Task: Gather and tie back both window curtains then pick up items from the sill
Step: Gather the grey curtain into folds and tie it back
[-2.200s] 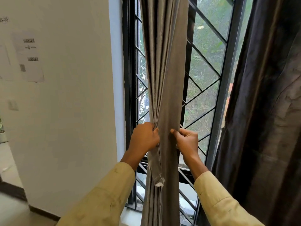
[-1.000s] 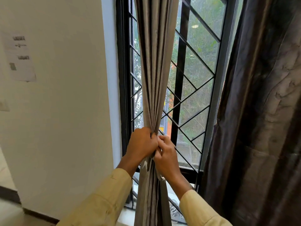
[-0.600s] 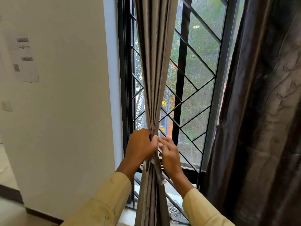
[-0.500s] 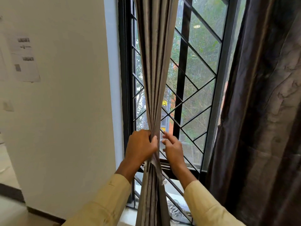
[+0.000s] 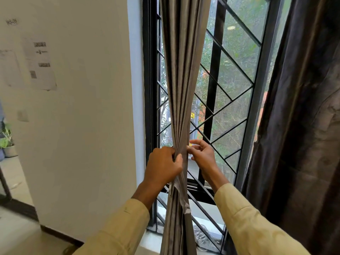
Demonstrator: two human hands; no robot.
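Note:
The grey left curtain (image 5: 181, 80) hangs gathered into a narrow bundle in front of the barred window (image 5: 230, 92). My left hand (image 5: 163, 166) grips the bundle from the left at waist height. My right hand (image 5: 203, 156) is at the bundle's right edge, thumb and fingertips pinching the fabric there. A grey tie strap (image 5: 184, 201) with a pale end dangles below my left hand. The dark brown right curtain (image 5: 303, 126) hangs loose at the right. The pale sill (image 5: 150, 240) shows at the bottom, mostly hidden by the curtain and my sleeves.
A white wall (image 5: 82, 116) with paper notices (image 5: 41, 65) stands left of the window. Potted plants (image 5: 7, 142) sit at the far left. A coil of dark cable (image 5: 200, 236) lies low behind the window grille.
My right hand came in from the right against the bundle, then drew back slightly to its right edge. My left hand has kept its grip on the curtain.

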